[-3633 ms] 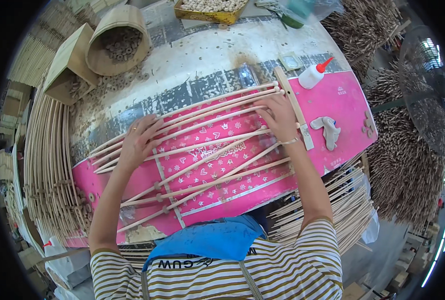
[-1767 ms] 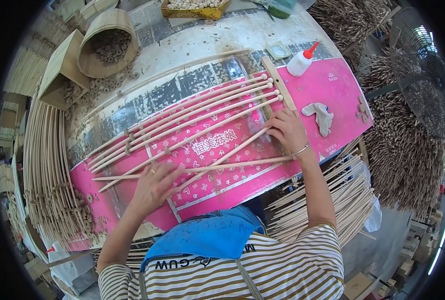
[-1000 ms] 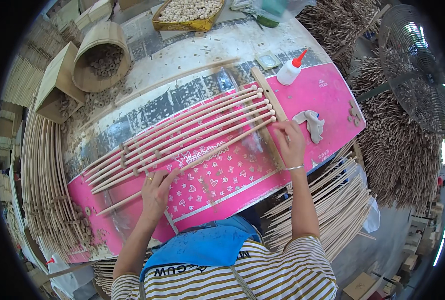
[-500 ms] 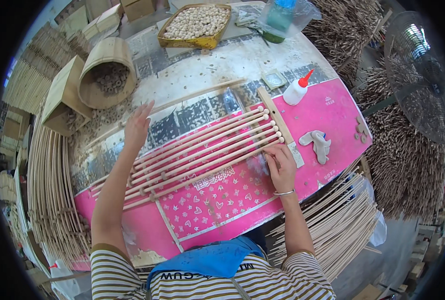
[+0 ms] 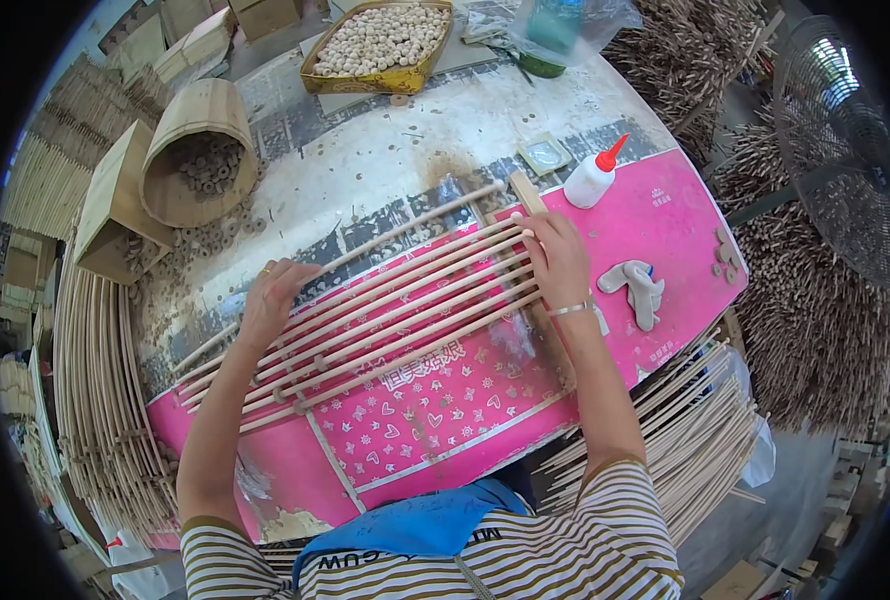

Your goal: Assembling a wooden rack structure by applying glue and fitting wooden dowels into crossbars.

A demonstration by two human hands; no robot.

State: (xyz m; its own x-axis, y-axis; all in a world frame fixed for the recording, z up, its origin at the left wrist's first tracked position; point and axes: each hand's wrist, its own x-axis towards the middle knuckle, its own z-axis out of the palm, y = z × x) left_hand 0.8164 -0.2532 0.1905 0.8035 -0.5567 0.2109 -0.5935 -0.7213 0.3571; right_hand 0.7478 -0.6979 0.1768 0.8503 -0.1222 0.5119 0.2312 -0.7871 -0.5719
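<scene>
1. Head view: a row of long wooden rods (image 5: pixel 385 305) lies side by side across the pink sheet (image 5: pixel 665 215) on the round table (image 5: pixel 365 170), slanting up toward the right.
2. The left hand (image 5: pixel 270 300) rests flat on the rods' upper left part, fingers spread loosely over them, pinching nothing.
3. The right hand (image 5: pixel 557 258) lies palm down on the rods' right ends, fingers together and pressing against a wooden cross strip (image 5: pixel 525 192).
4. A white glue bottle (image 5: pixel 593 178) stands just beside that hand.
5. The strip's lower stretch is hidden under the right hand and wrist; the fingertips' exact grip cannot be made out.
</scene>
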